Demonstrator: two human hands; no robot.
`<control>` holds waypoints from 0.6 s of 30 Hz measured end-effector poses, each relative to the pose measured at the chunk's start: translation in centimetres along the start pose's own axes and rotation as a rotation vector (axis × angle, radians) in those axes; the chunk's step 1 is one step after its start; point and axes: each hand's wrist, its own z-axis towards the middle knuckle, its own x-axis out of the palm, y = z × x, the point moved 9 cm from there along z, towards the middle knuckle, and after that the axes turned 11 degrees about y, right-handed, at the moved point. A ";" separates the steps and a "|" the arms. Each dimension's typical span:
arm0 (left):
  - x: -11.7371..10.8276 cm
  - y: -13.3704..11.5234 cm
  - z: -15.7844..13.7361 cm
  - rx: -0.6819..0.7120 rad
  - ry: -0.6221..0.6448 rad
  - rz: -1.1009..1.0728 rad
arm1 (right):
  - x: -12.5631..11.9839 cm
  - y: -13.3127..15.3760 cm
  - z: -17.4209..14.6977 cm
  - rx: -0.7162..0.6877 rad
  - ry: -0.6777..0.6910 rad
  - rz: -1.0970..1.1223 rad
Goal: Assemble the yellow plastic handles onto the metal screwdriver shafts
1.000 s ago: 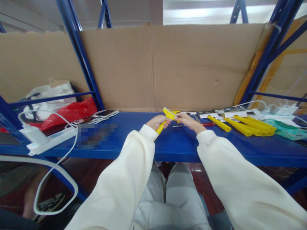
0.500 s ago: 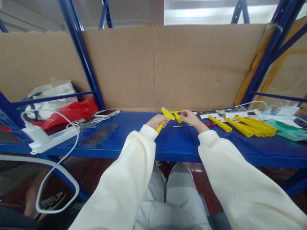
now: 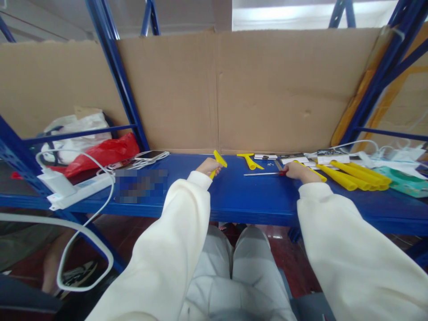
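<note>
My left hand (image 3: pixel 209 166) is closed around the handle of a yellow T-shaped scraper (image 3: pixel 220 159), its head pointing up and away from me. My right hand (image 3: pixel 294 171) grips the red handle of a screwdriver (image 3: pixel 264 174), whose long metal shaft points left along the blue shelf. Just beyond the shaft lies a second yellow T-shaped piece (image 3: pixel 249 161), with a few tiny bits (image 3: pixel 270 165) beside it that are too small to name. Several yellow tube-like handles (image 3: pixel 347 178) rest right of my right hand, one partly hidden by it.
Small black-and-white packs (image 3: pixel 332 156) lie at the back right, near a green packet (image 3: pixel 401 182). On the left are a white power strip (image 3: pixel 82 191) with a looping cable, a phone (image 3: pixel 152 155) and a red bag (image 3: pixel 103 154). Cardboard (image 3: pixel 267 89) walls the back of the blue shelf (image 3: pixel 187 191).
My right hand has moved right, away from the scraper, and has taken hold of the screwdriver's red handle. My left hand has shifted slightly left with the scraper.
</note>
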 end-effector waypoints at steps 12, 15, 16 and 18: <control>0.6 -0.3 -0.2 -0.013 -0.036 0.159 | 0.7 1.0 0.2 -0.201 0.017 0.102; 0.7 -0.2 -0.2 -0.037 -0.033 0.179 | 1.0 1.7 0.2 -0.313 0.043 0.109; 0.6 -0.2 -0.2 -0.040 -0.036 0.186 | 1.1 2.0 0.1 -0.339 0.059 0.113; 0.6 -0.2 -0.2 -0.036 -0.040 0.193 | 1.2 2.3 0.0 -0.364 0.077 0.120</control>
